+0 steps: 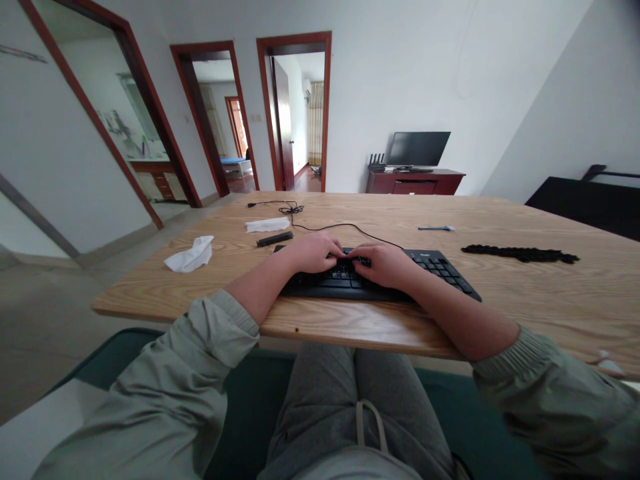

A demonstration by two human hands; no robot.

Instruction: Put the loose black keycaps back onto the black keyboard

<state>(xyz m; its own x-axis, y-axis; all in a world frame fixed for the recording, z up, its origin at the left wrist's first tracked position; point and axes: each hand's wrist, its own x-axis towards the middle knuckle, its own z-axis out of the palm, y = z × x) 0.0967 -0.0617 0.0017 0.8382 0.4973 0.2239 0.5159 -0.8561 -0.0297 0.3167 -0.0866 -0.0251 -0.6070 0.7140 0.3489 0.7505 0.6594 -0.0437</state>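
Note:
A black keyboard (440,270) lies near the front edge of a wooden table (500,220). My left hand (313,252) rests on its left half, fingers curled down onto the keys. My right hand (383,261) lies beside it over the middle keys, fingers also bent onto them. Neither hand holds anything. The keyboard's black cable (330,227) runs back and left to a coiled end. Both forearms cross the table's front edge.
A crumpled white tissue (191,255) lies at the left, a flatter one (267,225) farther back, with a small black bar (275,239) beside it. A blue-and-white tool (436,228) and a strip of black keycaps (520,253) lie at the right. A monitor (417,149) stands behind.

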